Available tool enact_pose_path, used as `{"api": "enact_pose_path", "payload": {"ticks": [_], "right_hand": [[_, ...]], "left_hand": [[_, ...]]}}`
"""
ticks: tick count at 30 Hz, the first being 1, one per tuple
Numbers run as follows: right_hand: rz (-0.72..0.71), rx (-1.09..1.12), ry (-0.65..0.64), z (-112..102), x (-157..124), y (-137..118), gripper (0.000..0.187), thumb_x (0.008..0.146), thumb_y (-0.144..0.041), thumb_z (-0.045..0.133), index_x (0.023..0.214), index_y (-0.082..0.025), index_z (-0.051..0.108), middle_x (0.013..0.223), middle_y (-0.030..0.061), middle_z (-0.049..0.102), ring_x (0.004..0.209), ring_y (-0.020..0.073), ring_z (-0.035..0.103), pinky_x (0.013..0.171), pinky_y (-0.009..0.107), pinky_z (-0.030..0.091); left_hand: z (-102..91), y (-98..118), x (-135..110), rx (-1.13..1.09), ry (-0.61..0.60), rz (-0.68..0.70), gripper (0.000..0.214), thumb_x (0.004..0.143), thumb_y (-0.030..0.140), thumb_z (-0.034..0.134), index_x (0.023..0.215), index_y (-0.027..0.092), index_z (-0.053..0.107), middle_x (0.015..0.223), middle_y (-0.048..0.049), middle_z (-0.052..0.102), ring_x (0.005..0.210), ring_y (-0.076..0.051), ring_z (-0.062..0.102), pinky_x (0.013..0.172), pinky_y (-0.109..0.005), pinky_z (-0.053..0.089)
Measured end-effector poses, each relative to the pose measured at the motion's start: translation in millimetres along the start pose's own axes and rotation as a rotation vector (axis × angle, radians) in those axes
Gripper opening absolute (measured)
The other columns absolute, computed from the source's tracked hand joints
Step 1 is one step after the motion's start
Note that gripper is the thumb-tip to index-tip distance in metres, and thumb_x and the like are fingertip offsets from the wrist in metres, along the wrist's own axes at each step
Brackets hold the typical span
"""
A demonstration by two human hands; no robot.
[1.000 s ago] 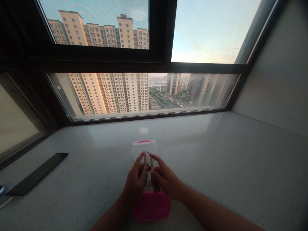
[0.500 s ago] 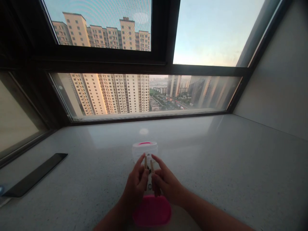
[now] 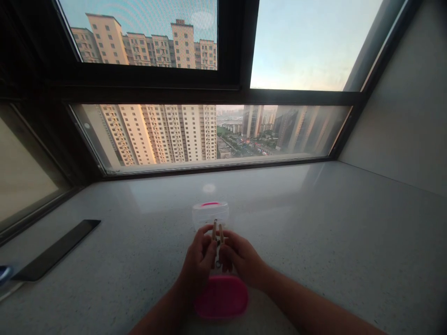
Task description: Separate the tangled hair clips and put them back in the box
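Observation:
My left hand (image 3: 202, 253) is closed, pinching a slim tan stick-like piece (image 3: 214, 231) that stands nearly upright. Close beside it, my right hand (image 3: 240, 253) grips a second slim tan piece (image 3: 221, 234). The two pieces sit side by side with a narrow gap, and something small and dark shows between them; whether they are joined is too small to tell. Beyond my fingertips stands a clear plastic box (image 3: 200, 214) with a pink strip on top, its near part hidden by my hands. Below my hands lies a bright pink oval tray or lid (image 3: 221, 300).
All this is on a pale speckled sill counter (image 3: 314, 232). A dark flat slab-like object (image 3: 57, 251) lies at the left, with a shiny blue round thing (image 3: 4, 274) at the picture's edge. Dark-framed windows (image 3: 157, 95) rise behind, and a plain wall (image 3: 401, 116) bounds the right.
My index fingers, earlier stretched up beside the tan pieces, are now bent in around their upper parts. The hands have come slightly closer together. The view has shifted a little.

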State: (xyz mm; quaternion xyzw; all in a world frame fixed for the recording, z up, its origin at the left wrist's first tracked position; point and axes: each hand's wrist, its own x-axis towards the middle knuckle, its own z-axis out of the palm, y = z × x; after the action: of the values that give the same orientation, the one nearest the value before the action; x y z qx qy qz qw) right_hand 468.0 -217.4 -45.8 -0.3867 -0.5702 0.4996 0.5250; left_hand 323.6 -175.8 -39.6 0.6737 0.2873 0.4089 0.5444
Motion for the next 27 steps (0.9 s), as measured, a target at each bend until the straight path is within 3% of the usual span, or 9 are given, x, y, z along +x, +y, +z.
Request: {"api": "enact_pose_path", "payload": {"ticks": [7,18,27], "right_hand": [[0.001,0.006,0.022,0.0,1.1,-3.2,0.023,0.089,-0.035,0.05,0.096,-0.015,0.057,0.065,-0.0001,0.057,0.051,0.009,0.051,0.048,0.021,0.041],[0.001,0.034,0.101,-0.6,2.2,1.7,0.021,0.085,-0.035,0.056,0.088,-0.015,0.06,0.07,-0.0011,0.055,0.049,0.007,0.053,0.044,0.018,0.039],[-0.044,-0.206,0.142,-3.3,3.6,-5.6,0.027,0.084,-0.041,0.056,0.089,-0.017,0.069,0.084,0.0024,0.05,0.056,0.0076,0.052,0.043,0.018,0.042]], "left_hand": [[0.7,1.9,-0.2,-0.005,0.03,0.002,0.019,0.086,0.031,0.05,0.099,0.018,0.047,0.065,0.0044,0.051,0.052,-0.01,0.05,0.049,-0.021,0.043],[-2.8,-0.6,2.7,0.033,0.061,0.004,0.016,0.085,0.031,0.053,0.093,0.017,0.049,0.069,0.0019,0.054,0.06,-0.011,0.051,0.055,-0.022,0.043],[-3.2,-0.9,3.4,0.026,0.071,-0.016,0.02,0.083,0.036,0.054,0.088,0.017,0.052,0.07,0.0002,0.055,0.064,-0.013,0.052,0.054,-0.021,0.042]]}}
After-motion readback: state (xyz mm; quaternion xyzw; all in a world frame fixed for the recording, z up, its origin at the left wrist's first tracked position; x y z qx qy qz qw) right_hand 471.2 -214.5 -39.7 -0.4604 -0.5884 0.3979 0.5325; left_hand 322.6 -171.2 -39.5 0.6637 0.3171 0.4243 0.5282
